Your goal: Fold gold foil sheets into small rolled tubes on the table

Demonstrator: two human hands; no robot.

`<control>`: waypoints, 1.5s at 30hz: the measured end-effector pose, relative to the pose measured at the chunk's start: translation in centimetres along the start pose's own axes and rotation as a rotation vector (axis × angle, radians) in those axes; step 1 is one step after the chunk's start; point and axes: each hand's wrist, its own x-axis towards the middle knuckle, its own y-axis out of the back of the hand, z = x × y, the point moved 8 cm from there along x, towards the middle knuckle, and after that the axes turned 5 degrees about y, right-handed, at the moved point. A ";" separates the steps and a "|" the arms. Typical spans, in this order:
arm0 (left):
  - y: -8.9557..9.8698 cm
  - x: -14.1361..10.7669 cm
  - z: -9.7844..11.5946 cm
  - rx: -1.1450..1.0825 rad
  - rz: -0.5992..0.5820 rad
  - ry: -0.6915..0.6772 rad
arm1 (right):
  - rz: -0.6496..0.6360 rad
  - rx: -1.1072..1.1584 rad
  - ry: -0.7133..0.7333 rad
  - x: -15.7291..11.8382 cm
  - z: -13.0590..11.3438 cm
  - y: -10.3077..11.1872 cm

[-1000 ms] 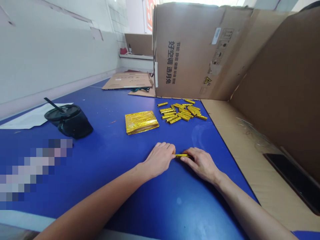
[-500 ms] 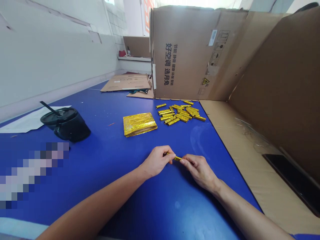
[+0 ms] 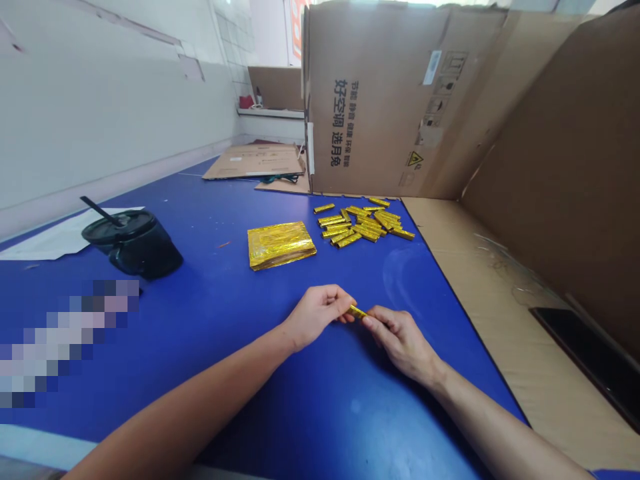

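Between my hands is a small folded strip of gold foil paper (image 3: pixel 357 312), just above the blue table (image 3: pixel 240 333). My left hand (image 3: pixel 323 312) pinches its left end, and my right hand (image 3: pixel 400 337) grips the right end between thumb and fingers. Parts of the strip are hidden by my fingers. Beyond my left hand lies a flat stack of gold foil sheets (image 3: pixel 281 245). Farther off to the right, a loose pile of similar narrow gold folded strips (image 3: pixel 367 225) lies on the table.
A dark lidded mug (image 3: pixel 145 247) with a stick in it stands at left by a white paper (image 3: pixel 55 237). A large cardboard box (image 3: pixel 380 100) rises behind the pile. Flattened cardboard (image 3: pixel 255 162) lies at the back, and a dark flat object (image 3: pixel 585 360) at right.
My left fingers have shifted slightly on the strip, and a dark gap by them is no longer visible. Both hands stay in nearly the same place. The view has tilted a little.
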 end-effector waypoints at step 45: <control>1.8 -0.1 0.2 0.039 0.152 0.006 | -0.131 0.018 -0.023 -0.1 -0.9 -1.1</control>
